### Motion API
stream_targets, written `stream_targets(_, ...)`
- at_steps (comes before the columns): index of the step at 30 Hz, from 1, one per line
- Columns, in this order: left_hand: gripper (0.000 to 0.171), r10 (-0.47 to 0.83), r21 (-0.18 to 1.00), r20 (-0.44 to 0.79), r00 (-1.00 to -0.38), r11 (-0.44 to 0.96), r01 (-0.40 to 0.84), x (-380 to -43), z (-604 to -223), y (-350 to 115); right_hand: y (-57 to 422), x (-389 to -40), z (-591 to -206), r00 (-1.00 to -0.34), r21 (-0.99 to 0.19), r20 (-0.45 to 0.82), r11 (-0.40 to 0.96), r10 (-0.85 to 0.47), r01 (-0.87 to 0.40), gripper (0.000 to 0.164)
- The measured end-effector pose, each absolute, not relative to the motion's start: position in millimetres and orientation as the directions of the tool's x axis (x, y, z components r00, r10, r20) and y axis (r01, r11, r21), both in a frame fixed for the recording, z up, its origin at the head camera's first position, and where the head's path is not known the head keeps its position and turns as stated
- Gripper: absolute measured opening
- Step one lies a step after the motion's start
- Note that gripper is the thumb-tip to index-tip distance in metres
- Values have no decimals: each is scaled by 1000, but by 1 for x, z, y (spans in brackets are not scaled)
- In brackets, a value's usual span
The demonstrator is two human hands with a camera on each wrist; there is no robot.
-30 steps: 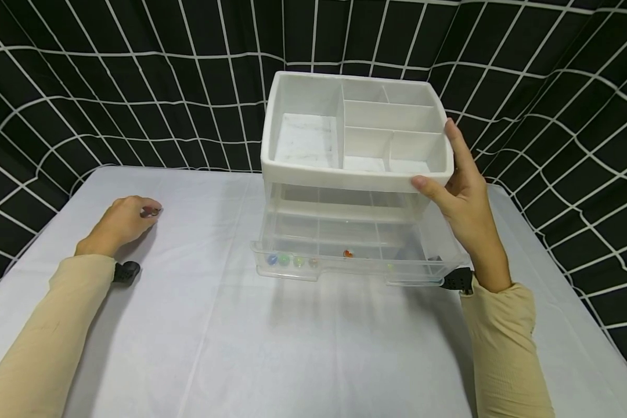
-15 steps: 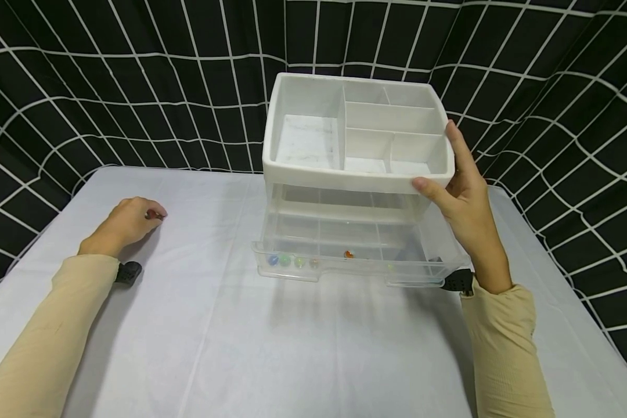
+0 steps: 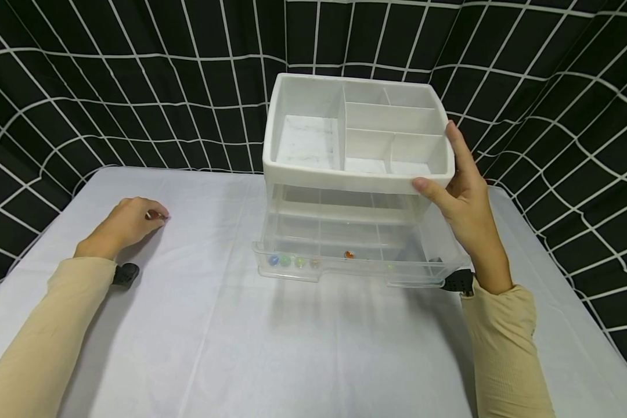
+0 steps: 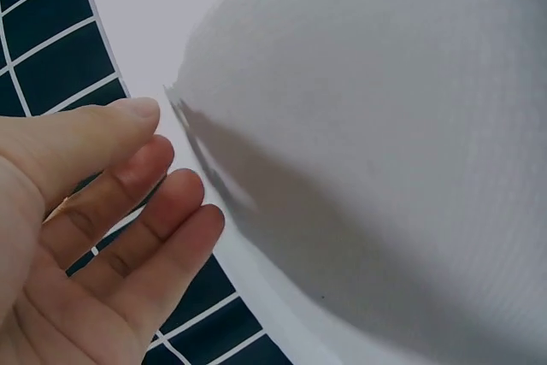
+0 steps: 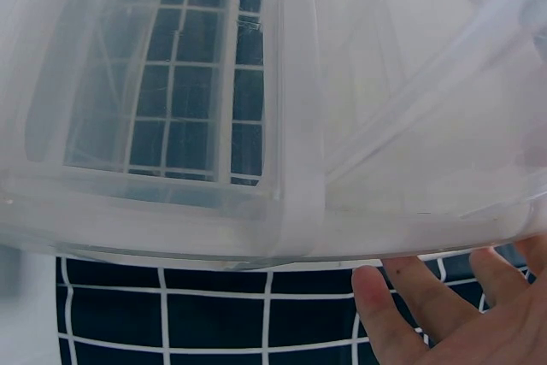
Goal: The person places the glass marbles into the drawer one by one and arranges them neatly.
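In the head view, my right hand [image 3: 465,197] grips the right front corner of a white desk organizer [image 3: 357,181], thumb over the front rim and fingers along the side. Beneath the divided top tray, a clear drawer [image 3: 355,270] stands pulled out. Along its front lie a blue marble [image 3: 274,260], a green marble [image 3: 285,261] and others; an orange marble [image 3: 349,254] sits near the middle. My left hand [image 3: 128,223] is low over the cloth at left, fingers loosely bent and thumb near the index finger. The left wrist view shows nothing between those fingers [image 4: 184,241].
A white cloth [image 3: 271,348] covers the table. Black fabric with a white grid [image 3: 188,81] hangs behind and along both sides. A dark wrist camera [image 3: 126,274] is strapped at my left wrist.
My left hand has shifted slightly right along the cloth, its thumb and fingers changing position a little. My right hand, the organizer and the marbles stay essentially in place.
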State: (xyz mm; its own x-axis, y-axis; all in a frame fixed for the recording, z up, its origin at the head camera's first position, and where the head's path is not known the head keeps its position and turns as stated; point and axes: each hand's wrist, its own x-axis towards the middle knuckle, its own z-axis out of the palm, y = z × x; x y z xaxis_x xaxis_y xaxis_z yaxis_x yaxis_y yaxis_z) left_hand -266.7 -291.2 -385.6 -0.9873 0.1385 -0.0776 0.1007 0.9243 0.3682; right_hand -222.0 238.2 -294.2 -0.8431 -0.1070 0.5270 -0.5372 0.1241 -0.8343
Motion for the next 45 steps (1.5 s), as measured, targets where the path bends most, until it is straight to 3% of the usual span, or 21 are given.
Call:
stream_targets(33,19,269,352,179,-946,881,317,-257,-363,-267,238,-223,-294,-840,-833,531,113,-112,-542,83)
stream_targets(45,19,268,365,208,-941,871,329,-246,-346,-248,237,-223,-294,-842,-835,528,118,-110,-538,83)
